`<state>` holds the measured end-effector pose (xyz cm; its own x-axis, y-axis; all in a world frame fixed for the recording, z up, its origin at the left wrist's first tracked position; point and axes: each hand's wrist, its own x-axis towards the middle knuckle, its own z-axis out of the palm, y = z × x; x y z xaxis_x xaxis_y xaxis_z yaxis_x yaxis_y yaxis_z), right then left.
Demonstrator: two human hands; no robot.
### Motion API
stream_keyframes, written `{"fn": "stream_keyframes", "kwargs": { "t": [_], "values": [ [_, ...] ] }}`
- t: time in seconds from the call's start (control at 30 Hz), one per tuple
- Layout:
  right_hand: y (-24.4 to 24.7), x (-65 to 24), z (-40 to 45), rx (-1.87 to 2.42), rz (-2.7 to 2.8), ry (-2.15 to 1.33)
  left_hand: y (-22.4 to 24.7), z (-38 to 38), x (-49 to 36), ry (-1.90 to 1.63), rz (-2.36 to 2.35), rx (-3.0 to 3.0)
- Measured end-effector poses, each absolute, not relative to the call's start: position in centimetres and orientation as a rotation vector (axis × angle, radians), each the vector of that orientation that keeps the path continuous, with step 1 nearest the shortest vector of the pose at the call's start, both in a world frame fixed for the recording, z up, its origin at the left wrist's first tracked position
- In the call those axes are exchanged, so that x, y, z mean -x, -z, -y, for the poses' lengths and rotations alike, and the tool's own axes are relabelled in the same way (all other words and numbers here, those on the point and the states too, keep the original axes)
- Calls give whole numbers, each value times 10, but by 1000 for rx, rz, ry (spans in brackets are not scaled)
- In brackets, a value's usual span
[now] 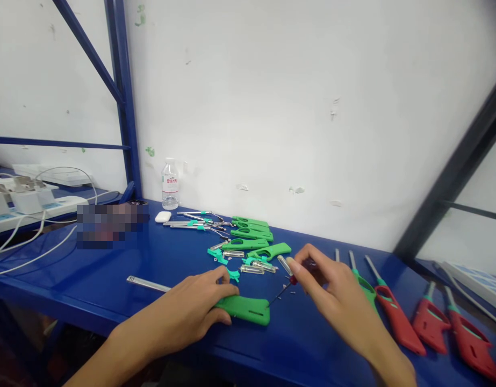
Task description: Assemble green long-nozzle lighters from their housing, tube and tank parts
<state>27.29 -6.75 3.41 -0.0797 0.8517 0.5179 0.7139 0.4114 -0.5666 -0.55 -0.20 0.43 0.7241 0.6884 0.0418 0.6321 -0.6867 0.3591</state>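
Pinning a green gas lighter to the table, the left hand closes around its middle. The lighter's long axis runs from just past nine o'clock, the tube end, to just past three, the butt. The right hand, farther from the lighter, pinches a screwdriver that slants in from between one and two; its tip meets the butt, though whether it is seated I cannot tell. Red lighters lie at three, clear fuel tanks at one, and a bottle stands at eleven.
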Motion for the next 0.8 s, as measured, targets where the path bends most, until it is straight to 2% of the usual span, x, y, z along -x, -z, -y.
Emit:
{"fn": "stream_keyframes", "kwargs": {
  "t": [0.63,0.8],
  "values": [
    [-32,-270,67,1394,1887,-187,-3,0,6,-276,-999,-2618],
    [-33,-255,72,1248,1920,-143,-2,1,6,-290,-1000,-2630]
  ]
}}
